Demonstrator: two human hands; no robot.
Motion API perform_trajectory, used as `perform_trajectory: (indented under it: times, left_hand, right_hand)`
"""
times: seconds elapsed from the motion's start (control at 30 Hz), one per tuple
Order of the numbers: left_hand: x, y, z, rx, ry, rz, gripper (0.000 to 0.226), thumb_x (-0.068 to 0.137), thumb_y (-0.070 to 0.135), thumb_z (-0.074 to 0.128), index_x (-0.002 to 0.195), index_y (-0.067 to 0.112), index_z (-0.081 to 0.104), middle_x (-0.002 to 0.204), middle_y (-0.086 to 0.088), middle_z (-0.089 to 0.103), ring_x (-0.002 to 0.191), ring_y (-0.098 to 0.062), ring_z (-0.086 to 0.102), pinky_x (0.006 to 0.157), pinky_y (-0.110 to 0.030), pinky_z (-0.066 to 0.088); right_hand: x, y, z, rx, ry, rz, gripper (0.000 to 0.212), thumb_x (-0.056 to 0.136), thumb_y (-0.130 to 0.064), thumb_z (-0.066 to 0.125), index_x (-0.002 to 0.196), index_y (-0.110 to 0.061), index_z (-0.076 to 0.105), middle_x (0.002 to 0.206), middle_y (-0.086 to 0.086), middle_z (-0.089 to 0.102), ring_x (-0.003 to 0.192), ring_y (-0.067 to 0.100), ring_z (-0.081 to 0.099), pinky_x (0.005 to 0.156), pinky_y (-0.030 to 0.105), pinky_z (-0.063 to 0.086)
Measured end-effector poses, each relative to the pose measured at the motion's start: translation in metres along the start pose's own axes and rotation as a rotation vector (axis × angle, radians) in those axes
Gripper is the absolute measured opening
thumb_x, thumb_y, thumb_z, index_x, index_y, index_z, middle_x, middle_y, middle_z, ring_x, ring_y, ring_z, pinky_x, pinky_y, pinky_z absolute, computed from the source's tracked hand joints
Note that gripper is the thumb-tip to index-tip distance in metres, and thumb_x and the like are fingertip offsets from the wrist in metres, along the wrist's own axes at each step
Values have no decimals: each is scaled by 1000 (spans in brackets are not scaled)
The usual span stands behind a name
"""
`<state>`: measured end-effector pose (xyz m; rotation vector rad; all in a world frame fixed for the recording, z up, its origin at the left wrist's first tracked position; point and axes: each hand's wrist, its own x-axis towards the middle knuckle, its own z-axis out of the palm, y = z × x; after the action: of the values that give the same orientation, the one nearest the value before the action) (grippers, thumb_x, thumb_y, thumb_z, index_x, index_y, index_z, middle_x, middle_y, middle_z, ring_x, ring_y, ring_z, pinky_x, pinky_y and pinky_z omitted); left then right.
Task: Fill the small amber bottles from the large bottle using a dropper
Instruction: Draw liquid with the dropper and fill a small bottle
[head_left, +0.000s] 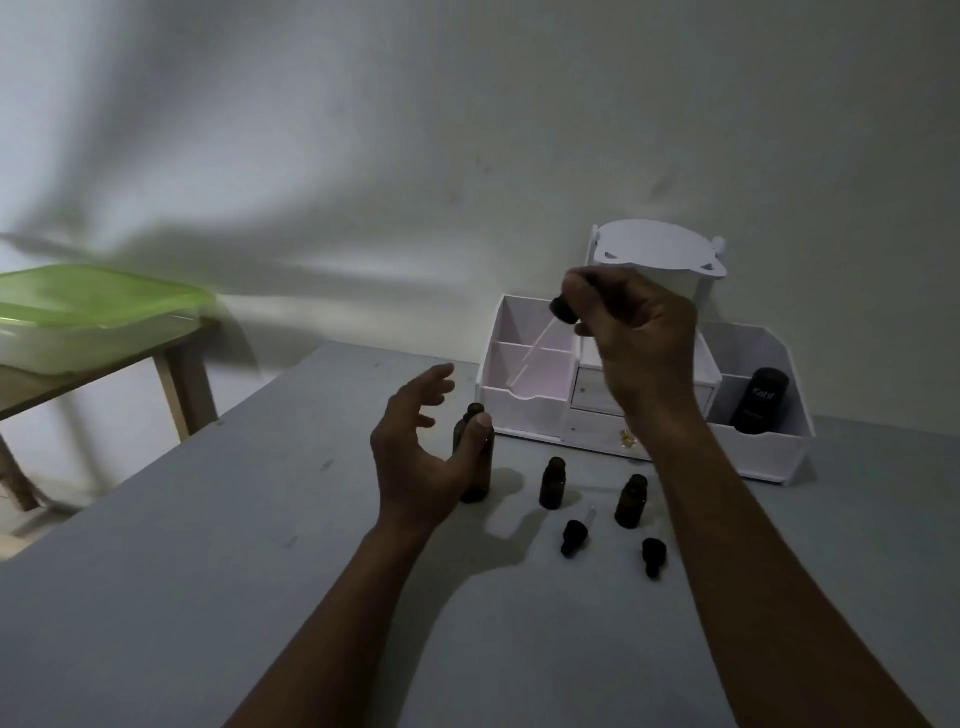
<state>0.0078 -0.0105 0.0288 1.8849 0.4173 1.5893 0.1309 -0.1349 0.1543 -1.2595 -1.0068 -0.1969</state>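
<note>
Large bottle (474, 457) at left on table (208, 571); two small bottles (551, 483) (631, 500) to its right; two dropper caps (573, 538) (653, 556) lying before them. Organizer (769, 447) behind, against wall. Dropper (563, 309) raised above organizer.

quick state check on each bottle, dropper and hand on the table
large bottle: upright, uncapped
two small bottles: upright, uncapped
two dropper caps: lying on table
long dropper: lifted, tip angled down-left
left hand: open, thumb against large bottle
right hand: fingers pinching long dropper's bulb
</note>
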Motion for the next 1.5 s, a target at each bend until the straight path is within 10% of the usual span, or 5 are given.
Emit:
perform_trajectory:
  times: [0.13, 0.4, 0.57, 1.5]
  left_hand:
    - [-10, 31, 14, -74, -76, 153, 33, 84, 26, 71, 110, 6, 68, 90, -2, 71, 80, -9, 68, 70, -19, 55]
    - [-35, 30, 44, -62, -582, -469, 64, 85, 23, 76, 143, 24, 49, 143, 3, 53, 125, -12, 54, 96, -18, 44]
    - [-44, 26, 54, -54, -571, -645, 61, 88, 18, 73, 144, 20, 49, 142, 0, 56, 127, -17, 55, 101, -28, 44]
    - [-40, 16, 55, 133, -616, -455, 40, 92, 15, 68, 131, 14, 63, 131, -3, 65, 122, -16, 59, 105, -23, 39]
  right_hand:
    - [7, 0, -28, -16, -46, 91, 5, 89, -19, 71, 92, -22, 74, 78, -7, 76, 76, 9, 74, 70, 31, 60]
    - [11, 26, -52, -41, -70, 249, 4, 86, -17, 75, 88, -20, 76, 75, -5, 77, 76, 13, 75, 77, 36, 62]
    - [6, 38, -50, -74, -136, 303, 5, 87, -16, 73, 91, -18, 75, 82, -2, 77, 77, 10, 75, 78, 32, 60]
    - [-1, 52, -40, -153, -226, 313, 4, 87, -18, 73, 91, -19, 75, 83, -3, 76, 77, 7, 74, 72, 22, 60]
